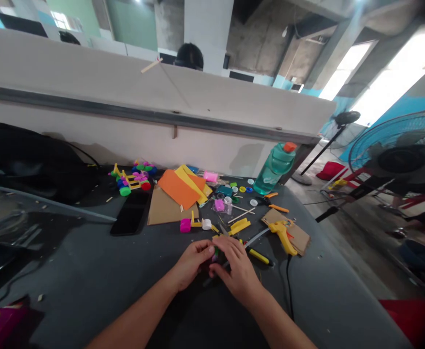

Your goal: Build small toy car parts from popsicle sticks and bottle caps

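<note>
My left hand (pixel 194 261) and my right hand (pixel 236 264) meet over the dark table, fingers closed around a small green and purple piece (pixel 215 256). Most of that piece is covered by the fingers; it may be bottle caps. Just beyond my hands lies a yellow assembly with a magenta cap and a white cap (pixel 195 224). Scissors (pixel 222 230) and yellow strips (pixel 239 226) are close to my fingertips. To the right of my right hand are a yellow-and-black cutter (pixel 259 256) and a yellow glue gun (pixel 284 237) on a piece of cardboard (pixel 302 238).
A black phone (pixel 129 214) lies left of orange sheets (pixel 178 188) and cardboard. Colourful wheeled models (pixel 130 179) stand behind it. Orange-handled pliers (pixel 278 208), loose caps and a teal water bottle (pixel 275 167) are at the back right. The glue gun's cable (pixel 289 286) runs toward me.
</note>
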{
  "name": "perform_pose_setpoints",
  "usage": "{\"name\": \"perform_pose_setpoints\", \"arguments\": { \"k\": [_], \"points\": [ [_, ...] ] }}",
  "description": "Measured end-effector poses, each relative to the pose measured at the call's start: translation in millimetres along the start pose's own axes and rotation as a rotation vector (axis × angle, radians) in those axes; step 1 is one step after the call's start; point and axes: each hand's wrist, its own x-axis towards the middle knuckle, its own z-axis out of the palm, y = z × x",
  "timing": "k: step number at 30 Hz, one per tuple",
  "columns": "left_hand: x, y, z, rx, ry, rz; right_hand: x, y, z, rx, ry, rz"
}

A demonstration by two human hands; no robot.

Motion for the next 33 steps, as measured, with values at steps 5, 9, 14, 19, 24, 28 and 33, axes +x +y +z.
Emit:
{"name": "perform_pose_setpoints", "arguments": {
  "k": [5, 9, 14, 19, 24, 28, 33],
  "points": [
    [1.4, -3.8, -1.4, 0.060, 0.031, 0.027, -0.8, 1.1, 1.4, -0.026, 0.081, 0.024],
    [0.3, -4.3, -0.5, 0.035, -0.007, 0.055, -1.7, 0.5, 4.9, 0.038, 0.141, 0.012],
    [1.2, -3.6, -1.8, 0.046, -0.009, 0.055, -1.5, -2.2, 5.5, 0.098, 0.144, 0.024],
    [3.3, -6.4, -4.0, 0.163, 0.072, 0.098, -2.0, 0.8, 3.7, 0.130, 0.113, 0.095],
    [2.7, -6.2, -1.9, 0.192, 0.071, 0.117, -3.1, 1.3, 1.6, 0.135, 0.112, 0.109],
    [3.6, -5.1, -1.7, 0.166, 0.066, 0.101, -2.7, -0.1, 2.3, 0.139, 0.124, 0.098],
    [7.1, -4.8, -2.1, 0.226, 0.128, 0.126, -1.9, 2.3, 4.7, 0.183, 0.093, 0.132]
  ]
}}
